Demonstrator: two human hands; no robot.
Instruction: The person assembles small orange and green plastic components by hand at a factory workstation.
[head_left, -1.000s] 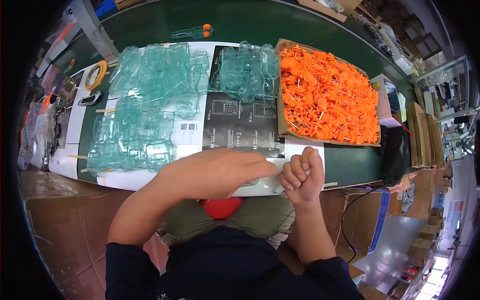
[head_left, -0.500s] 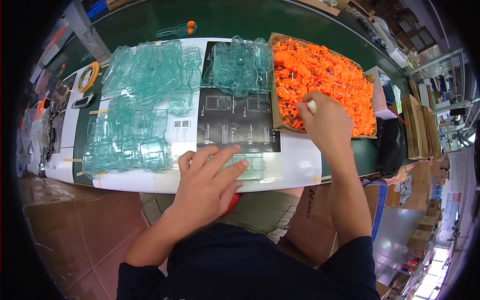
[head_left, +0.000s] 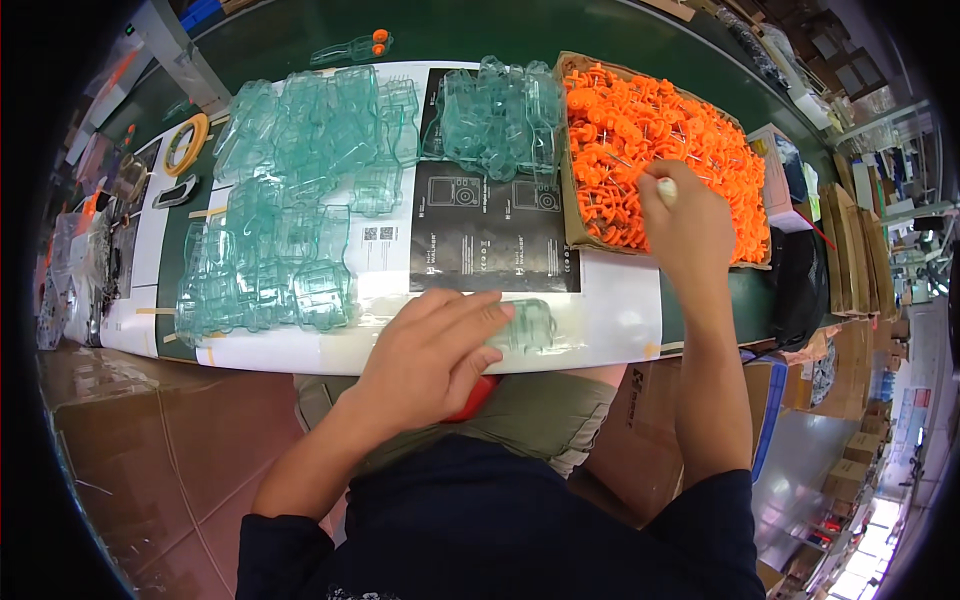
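My left hand (head_left: pixel 435 350) reaches over the table's front edge with fingers stretched out, its fingertips at the left edge of a clear greenish plastic blister shell (head_left: pixel 530 325). Whether they touch the shell cannot be made out. My right hand (head_left: pixel 692 222) is at the cardboard box of orange plastic pieces (head_left: pixel 640 130), several of which show thin metal pins. Its fingers are curled into the heap, and what they pinch is hidden. A pale rounded covering or piece (head_left: pixel 667 190) shows among those fingers.
Piles of clear blister shells (head_left: pixel 320 130) lie at left, with another stack (head_left: pixel 500 115) on a black printed sheet (head_left: pixel 495 235). A shell with orange pieces (head_left: pixel 378 42) lies at the back. A yellow tape roll (head_left: pixel 186 145) and a black bag (head_left: pixel 800 285) sit at the sides.
My left hand has drawn its fingers closer together and off the blister shell, which now shows more fully. My right hand stays over the orange pieces. The whole view has shifted slightly.
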